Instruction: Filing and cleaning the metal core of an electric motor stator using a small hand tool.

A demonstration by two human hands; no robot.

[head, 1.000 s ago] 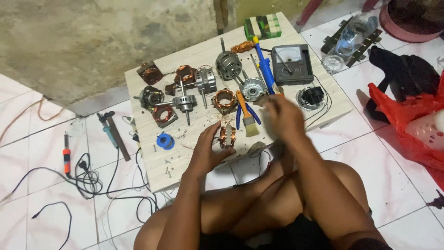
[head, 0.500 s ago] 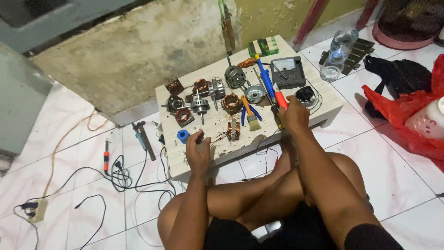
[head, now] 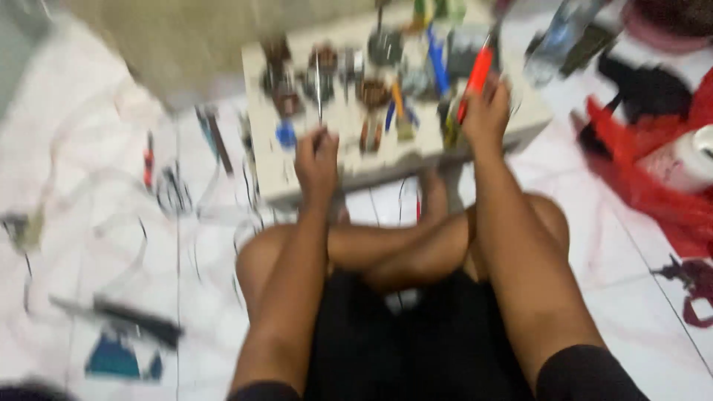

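Gripping a red-handled tool [head: 477, 76], the right hand [head: 486, 111] is closed around the lower end of the handle, which sticks up and away from the fist over the far right part of the surface [head: 349, 174]. The frame is badly blurred, so the tool's tip cannot be made out.

The left hand [head: 317, 160] is curled into a loose fist near the front edge of the surface, fingers folded in around a thin metal rod [head: 318, 93] that rises straight up from the fist across the parts behind it. What the rod's far end meets is too smeared to tell.

On the surface between and beyond the two hands lie many small parts: brownish motor pieces [head: 371, 93], a blue round piece [head: 285, 134] just left of the left hand, and a blue tool [head: 437, 63] near the red-handled one. All are blurred.

The person sits cross-legged on a white tiled floor [head: 111, 223], knees below the surface's front edge. Cables [head: 174, 193] and a dark tool [head: 134, 319] lie on the floor to the left; a red bag [head: 653, 178] lies to the right, with a clear bottle [head: 553, 37] beyond it.
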